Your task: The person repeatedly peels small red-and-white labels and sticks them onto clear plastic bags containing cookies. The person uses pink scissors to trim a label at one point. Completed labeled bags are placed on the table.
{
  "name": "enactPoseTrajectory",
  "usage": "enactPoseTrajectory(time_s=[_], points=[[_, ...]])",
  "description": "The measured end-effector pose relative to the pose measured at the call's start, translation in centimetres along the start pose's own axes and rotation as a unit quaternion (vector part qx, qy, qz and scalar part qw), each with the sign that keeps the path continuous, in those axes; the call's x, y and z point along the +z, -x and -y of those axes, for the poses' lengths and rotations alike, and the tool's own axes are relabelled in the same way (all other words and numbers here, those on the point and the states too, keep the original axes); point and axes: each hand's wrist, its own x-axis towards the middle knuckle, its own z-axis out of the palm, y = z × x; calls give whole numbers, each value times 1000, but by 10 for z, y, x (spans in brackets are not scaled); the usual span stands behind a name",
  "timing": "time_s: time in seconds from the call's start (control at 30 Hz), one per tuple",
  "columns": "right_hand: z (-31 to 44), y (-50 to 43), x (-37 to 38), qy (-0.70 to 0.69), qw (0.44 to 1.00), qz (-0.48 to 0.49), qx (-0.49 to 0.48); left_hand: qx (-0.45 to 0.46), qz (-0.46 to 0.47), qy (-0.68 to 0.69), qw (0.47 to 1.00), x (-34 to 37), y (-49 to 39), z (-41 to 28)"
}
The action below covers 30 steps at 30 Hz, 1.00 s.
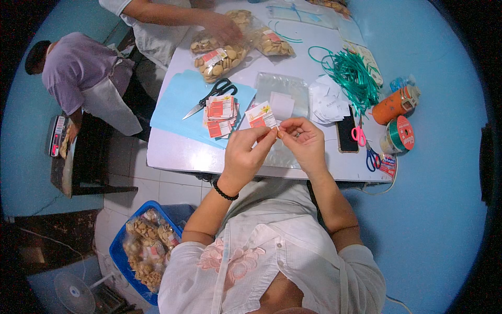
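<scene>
A printed red-and-white label [260, 114] is upright before me, above the table. My left hand [249, 151] pinches its lower right corner. The fingertips of my right hand [304, 143] meet the left ones at that corner; the exact grip there is partly hidden. Beneath my hands lies a stack of clear plastic bags [266, 81] with a pale paper slip [281, 105] on top. To the left, a pile of similar labels [220, 112] rests on blue sheets [172, 104], beside black-handled scissors [222, 88]. White paper scraps [328, 103] are heaped on the right.
Bags of round biscuits [219, 64] stand at the back under a co-worker's hand [223, 29]. On the right are green ribbons [349, 72], a phone [347, 133], pink scissors [358, 135] and an orange bottle [394, 105]. A blue basket [117, 245] holds filled bags; another person [78, 74] bends leftward.
</scene>
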Motion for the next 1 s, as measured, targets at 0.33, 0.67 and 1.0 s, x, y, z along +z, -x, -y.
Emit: enactPoseTrajectory(time_s=[0.33, 0.67, 1.0], points=[[-11, -2, -1, 178, 980, -38, -73, -16, 33, -41, 999, 18, 5, -18], [-17, -1, -1, 127, 989, -60, -38, -31, 31, -34, 998, 27, 5, -16], [-18, 5, -4, 139, 989, -55, -16, -56, 4, 14, 998, 36, -4, -4]])
